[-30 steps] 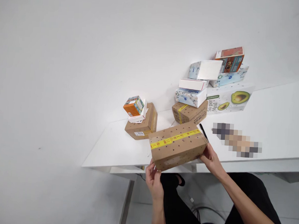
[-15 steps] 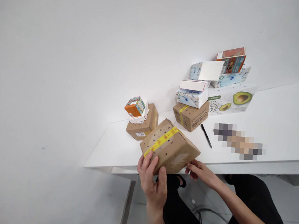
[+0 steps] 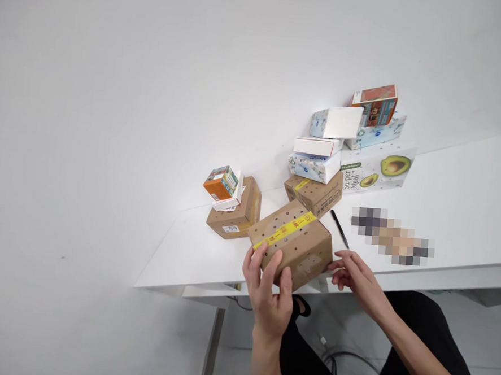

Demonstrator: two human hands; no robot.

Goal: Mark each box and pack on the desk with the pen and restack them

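A brown cardboard box (image 3: 302,244) with a strip of yellow printed tape sits tilted at the front edge of the white table. My left hand (image 3: 269,290) grips its near left side, fingers spread over the taped top and the front. Beside the box's right corner is my right hand (image 3: 355,279), with loosely bent fingers apart; its fingertips are at the corner, and whether they touch cannot be made out. The box's underside is hidden. Just behind it lies a black pen (image 3: 339,229).
Behind to the left, a cardboard box (image 3: 227,223) carries a flat white box (image 3: 231,200) and a small orange box (image 3: 221,183). Further right, another cardboard box (image 3: 318,194) bears stacked packs, against an avocado-printed carton (image 3: 379,171). A blurred patch (image 3: 394,236) covers something on the table (image 3: 464,223).
The held box has turned and shifted slightly right with my left hand. My right hand has moved right and up, its fingers loosening from the box's corner. The view has shifted a little.
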